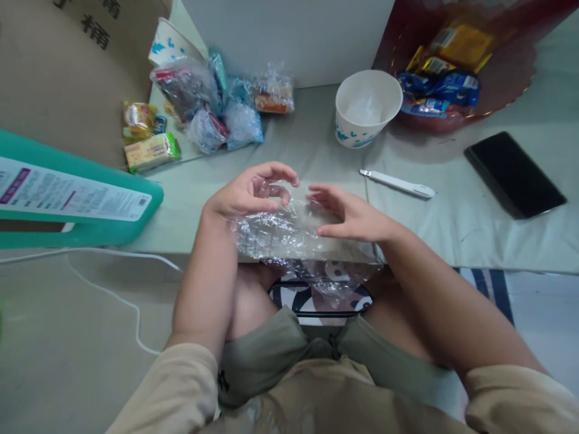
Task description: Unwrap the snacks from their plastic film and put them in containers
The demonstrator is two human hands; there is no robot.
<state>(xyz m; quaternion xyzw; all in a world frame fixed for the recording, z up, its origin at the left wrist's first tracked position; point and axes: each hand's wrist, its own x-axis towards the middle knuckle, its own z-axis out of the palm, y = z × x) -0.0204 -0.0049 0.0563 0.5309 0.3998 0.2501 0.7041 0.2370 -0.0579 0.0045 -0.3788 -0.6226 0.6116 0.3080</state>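
Seated person, head view looking down over lap. Both hands at the near edge of the table (pixel 452 223), which has a pale green cover.

Left hand (pixel 246 193): fingers curled, pinching the upper edge of a clear plastic bag (pixel 289 238) between thumb and fingertips. Right hand (pixel 350 217): fingers extended and slightly spread, resting against the bag's top right side; a firm grip cannot be made out from here. The bag is crinkled and transparent, lying across the table edge and drooping toward the lap; contents too blurred to name.

Beyond the hands, middle of the table: white paper cup (pixel 367 107) with blue print, upright, something pale inside. Just right of it and nearer, a white pen-like tool (pixel 398 183) lying flat. Far right, a black phone (pixel 515 175), face up, well apart from the hands. Top right, a dark red bag (pixel 497 78) holding yellow and blue snack packets (pixel 446 84).

Top left: a heap of small clear-wrapped packets (pixel 212 105), a second paper cup (pixel 169 42) behind them. Left edge: a teal box (pixel 76 205) with a printed label. White cable (pixel 117 289) on the floor below.
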